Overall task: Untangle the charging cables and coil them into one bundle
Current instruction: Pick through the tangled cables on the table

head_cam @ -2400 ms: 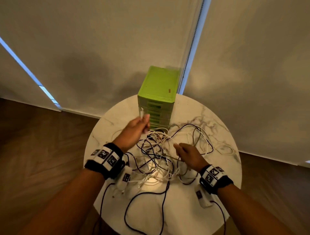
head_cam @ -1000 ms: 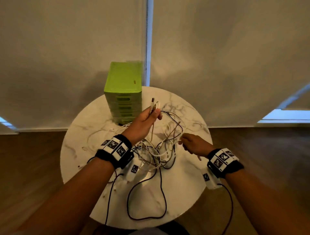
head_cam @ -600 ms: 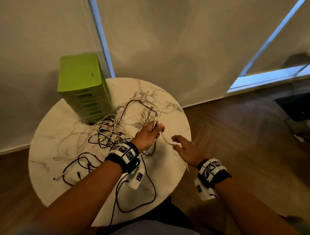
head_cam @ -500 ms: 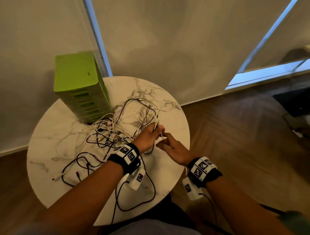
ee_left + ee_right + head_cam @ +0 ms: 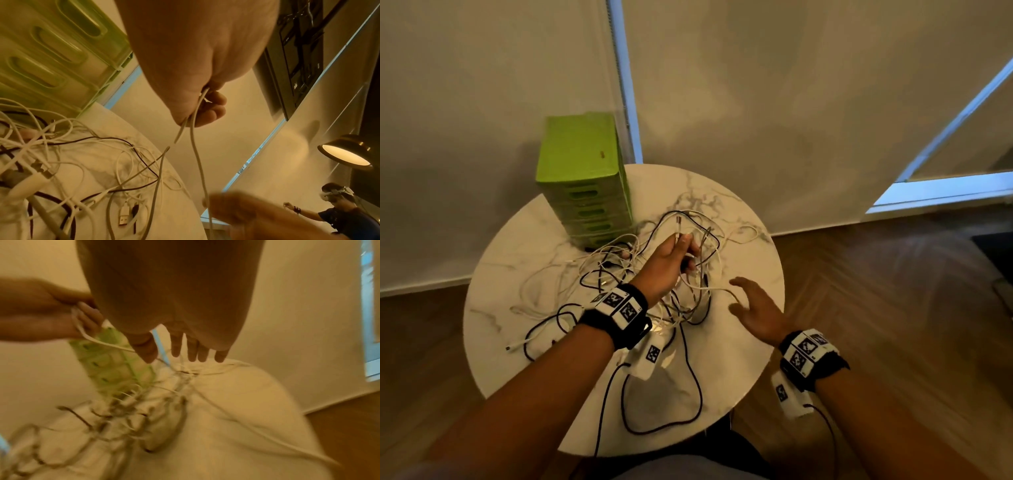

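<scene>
Head view: cables (image 5: 654, 270) in left hand (image 5: 671, 263)

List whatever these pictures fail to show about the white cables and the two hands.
- How many white charging cables the left hand grips: head view too small, palm hides them in the left wrist view.
- Cable tangle on the round marble table: smeared by motion blur in the right wrist view.
- Right hand: a blur at the left wrist view's bottom edge.

left hand (image 5: 197, 65) grips two white cables (image 5: 195, 138) | tangle (image 5: 61, 162) on table (image 5: 176, 203) | green drawers (image 5: 51, 48) behind
</scene>
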{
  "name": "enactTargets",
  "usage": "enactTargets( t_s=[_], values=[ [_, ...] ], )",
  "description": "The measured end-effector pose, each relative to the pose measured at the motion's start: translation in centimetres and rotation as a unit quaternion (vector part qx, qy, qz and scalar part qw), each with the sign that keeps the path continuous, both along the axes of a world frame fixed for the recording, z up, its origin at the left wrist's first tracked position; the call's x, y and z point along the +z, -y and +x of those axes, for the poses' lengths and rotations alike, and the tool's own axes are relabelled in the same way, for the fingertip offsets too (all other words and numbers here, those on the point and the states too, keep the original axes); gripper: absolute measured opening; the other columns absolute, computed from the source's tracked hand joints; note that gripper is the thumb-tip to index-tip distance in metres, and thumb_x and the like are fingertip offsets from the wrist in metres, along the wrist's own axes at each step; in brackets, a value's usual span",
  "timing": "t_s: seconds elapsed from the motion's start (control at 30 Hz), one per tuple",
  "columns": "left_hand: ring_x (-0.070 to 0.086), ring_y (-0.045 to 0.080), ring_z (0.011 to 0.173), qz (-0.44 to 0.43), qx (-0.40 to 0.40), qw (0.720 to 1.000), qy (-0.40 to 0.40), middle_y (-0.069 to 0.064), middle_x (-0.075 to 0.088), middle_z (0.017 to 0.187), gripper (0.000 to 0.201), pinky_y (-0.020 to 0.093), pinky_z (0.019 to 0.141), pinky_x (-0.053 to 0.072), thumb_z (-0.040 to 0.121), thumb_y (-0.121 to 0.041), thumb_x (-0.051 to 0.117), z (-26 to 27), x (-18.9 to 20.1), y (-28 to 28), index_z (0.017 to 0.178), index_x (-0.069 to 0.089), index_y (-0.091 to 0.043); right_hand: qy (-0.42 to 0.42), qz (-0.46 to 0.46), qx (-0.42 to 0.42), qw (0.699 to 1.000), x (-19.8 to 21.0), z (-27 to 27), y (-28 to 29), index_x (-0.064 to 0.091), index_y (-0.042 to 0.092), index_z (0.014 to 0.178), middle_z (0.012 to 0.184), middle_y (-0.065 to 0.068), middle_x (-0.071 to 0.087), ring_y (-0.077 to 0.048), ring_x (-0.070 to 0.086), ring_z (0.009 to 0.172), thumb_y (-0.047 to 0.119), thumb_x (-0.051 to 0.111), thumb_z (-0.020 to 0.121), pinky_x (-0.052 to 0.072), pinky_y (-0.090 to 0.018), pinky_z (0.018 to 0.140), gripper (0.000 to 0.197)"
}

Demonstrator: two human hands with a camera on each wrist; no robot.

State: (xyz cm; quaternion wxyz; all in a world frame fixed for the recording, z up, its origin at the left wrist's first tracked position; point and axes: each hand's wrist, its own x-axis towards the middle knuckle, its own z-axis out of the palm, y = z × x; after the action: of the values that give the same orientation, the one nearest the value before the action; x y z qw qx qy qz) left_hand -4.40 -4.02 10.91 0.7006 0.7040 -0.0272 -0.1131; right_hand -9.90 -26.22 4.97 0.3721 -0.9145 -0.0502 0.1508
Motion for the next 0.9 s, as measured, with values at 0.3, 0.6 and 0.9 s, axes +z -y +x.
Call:
enactTargets(
  t_s=[0.3,0.6,0.9],
  values=[
    [0.058,0.009,0.068,0.031,0.042,0.999,0.011,0.000,0.064,0.088,0.039,0.017,0.059,0.047,0.109,-0.039,0.029,1.2,1.3,-1.2,0.097,0.057,-0.014,0.113,0.177,0.002,0.978,6.2,1.9,-5.8,0.050,0.022,0.113,0.081,0.000,0.064,-0.016,0.061,0.072,0.042,0.043,0.105,0.052,-0.039,0.070,0.022],
    [0.024,0.009,0.049,-0.123,0.133,0.983,-0.001,-0.005,0.035,0.061,0.035,0.022,0.046,0.019,0.110,-0.031,0.030,4.5,2.3,-3.2,0.080,0.045,-0.019,-0.130,-0.116,0.123,0.977,-3.5,1.9,1.3,0.060,0.020,0.091,0.103,-0.006,0.068,-0.029,0.064,0.103,0.023,0.044,0.106,0.042,-0.029,0.083,0.022],
    [0.046,0.009,0.055,-0.039,0.126,0.991,0.001,0.001,0.062,0.081,0.024,0.020,0.051,0.039,0.109,-0.024,0.039,7.6,0.7,0.0,0.101,0.056,-0.009,-0.080,-0.044,0.076,0.993,-0.2,12.2,2.2,0.072,0.021,0.104,0.103,-0.001,0.074,-0.017,0.068,0.094,0.014,0.058,0.095,0.051,-0.024,0.083,0.018]
  ],
)
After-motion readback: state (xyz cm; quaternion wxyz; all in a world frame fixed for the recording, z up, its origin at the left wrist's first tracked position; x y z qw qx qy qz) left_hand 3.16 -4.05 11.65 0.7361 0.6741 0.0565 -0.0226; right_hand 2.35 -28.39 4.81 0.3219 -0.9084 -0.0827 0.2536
